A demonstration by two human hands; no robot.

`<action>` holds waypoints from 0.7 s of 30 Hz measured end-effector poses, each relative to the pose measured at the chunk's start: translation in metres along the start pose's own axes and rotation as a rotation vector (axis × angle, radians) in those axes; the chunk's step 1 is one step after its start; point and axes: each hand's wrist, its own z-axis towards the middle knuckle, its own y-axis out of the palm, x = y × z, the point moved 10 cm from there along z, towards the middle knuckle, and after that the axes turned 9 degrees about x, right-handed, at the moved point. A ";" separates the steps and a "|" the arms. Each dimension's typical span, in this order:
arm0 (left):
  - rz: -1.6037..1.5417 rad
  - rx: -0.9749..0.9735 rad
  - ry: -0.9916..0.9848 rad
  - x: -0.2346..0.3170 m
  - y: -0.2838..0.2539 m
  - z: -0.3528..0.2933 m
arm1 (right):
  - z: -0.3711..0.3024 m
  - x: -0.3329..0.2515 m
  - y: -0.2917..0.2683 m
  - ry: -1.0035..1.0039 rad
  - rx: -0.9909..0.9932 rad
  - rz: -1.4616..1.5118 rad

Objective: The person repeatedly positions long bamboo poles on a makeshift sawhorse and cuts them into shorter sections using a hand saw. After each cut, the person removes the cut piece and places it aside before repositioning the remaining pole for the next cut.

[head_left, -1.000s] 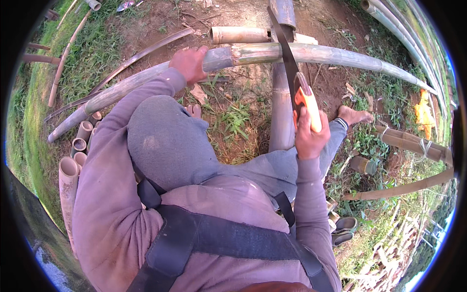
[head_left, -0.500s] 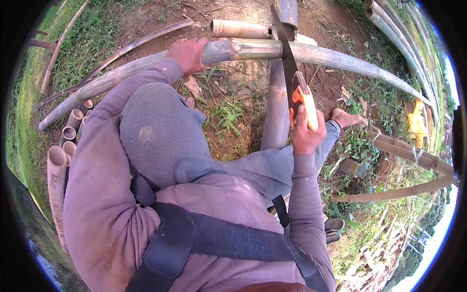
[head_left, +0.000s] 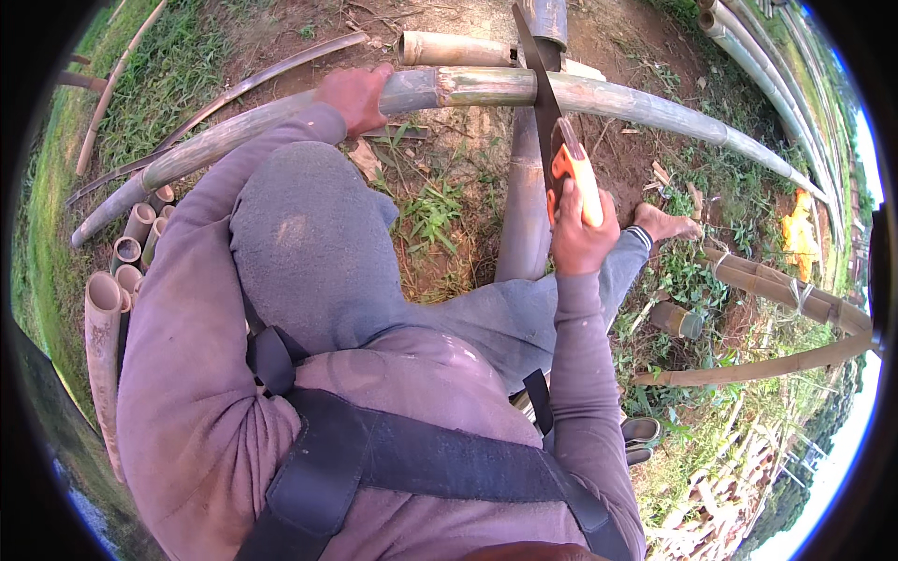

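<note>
A long, greyish-green bamboo pole (head_left: 645, 105) lies crosswise in front of me, with a paler, scraped stretch near its middle. My left hand (head_left: 355, 98) is closed over it, left of that stretch. In my right hand (head_left: 585, 238) is a handsaw (head_left: 576, 178), gripped by its orange handle. Its dark blade crosses the pole just right of the paler stretch, tip pointing away from me. How deep the teeth sit cannot be made out. Beneath the pole, a thicker bamboo log (head_left: 524, 210) runs away from me.
Cut bamboo tubes (head_left: 103, 294) are bunched at the left. A short bamboo piece (head_left: 458, 49) lies beyond the pole. Long poles (head_left: 772, 84) are stacked at far right, near a yellow-orange cloth (head_left: 800, 234). Tied bamboo (head_left: 776, 285) and shoes (head_left: 641, 430) are at the right.
The saw and my right hand have slid slightly forward, away from me, across the pole. My left hand keeps its place on the bamboo. The whole view has shifted a little.
</note>
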 end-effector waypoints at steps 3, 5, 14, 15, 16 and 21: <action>-0.032 0.054 0.051 -0.004 -0.004 0.005 | 0.045 -0.017 0.040 -0.155 -0.014 -0.060; -0.020 0.035 0.035 -0.011 0.003 -0.001 | 0.018 -0.017 0.024 -0.047 -0.038 -0.004; 0.006 -0.011 -0.008 -0.004 0.004 -0.001 | -0.013 -0.004 -0.015 -0.043 -0.029 -0.031; -0.001 0.004 -0.009 -0.002 0.002 0.002 | 0.019 -0.009 0.014 -0.021 -0.038 -0.028; -0.010 0.033 0.009 -0.003 -0.004 0.007 | 0.038 -0.015 0.033 -0.003 -0.052 -0.016; -0.023 -0.007 -0.029 -0.015 -0.003 -0.001 | -0.022 -0.006 -0.014 0.074 -0.053 0.065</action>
